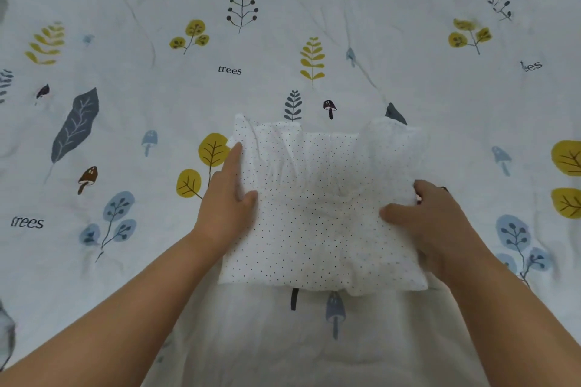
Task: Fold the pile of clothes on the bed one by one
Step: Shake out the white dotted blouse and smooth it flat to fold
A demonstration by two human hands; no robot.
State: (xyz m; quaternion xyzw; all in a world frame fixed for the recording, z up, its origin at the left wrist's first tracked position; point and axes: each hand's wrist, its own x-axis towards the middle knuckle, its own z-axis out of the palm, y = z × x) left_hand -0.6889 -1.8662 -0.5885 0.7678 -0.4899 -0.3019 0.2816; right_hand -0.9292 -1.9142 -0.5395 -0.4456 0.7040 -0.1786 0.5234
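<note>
Fingers on both sides are busy with the same piece: my left hand (228,198) lies along the 9 o'clock edge of the dotted white garment (317,214), index finger stretched straight toward 12 and thumb pressing flat on the cloth, so that one's relaxed and pressing rather than gripping. My right hand (430,217) at 3 o'clock has its thumb on top and the other fingers curled round the edge, pinching the fabric.

Progress-wise, I'd say this one is nearly done. It's already down to a compact square sitting mid-frame on the leaf-print bedspread (125,41), with two loose corners sticking up at 11 and 1 o'clock that probably want tucking or one more fold.

What I can't see is the pile. No other clothes show anywhere out toward 12, so I can't tell how many are left or already stacked. Also can't make out what kind of garment this is, and the right fingertips are hidden under the cloth.
</note>
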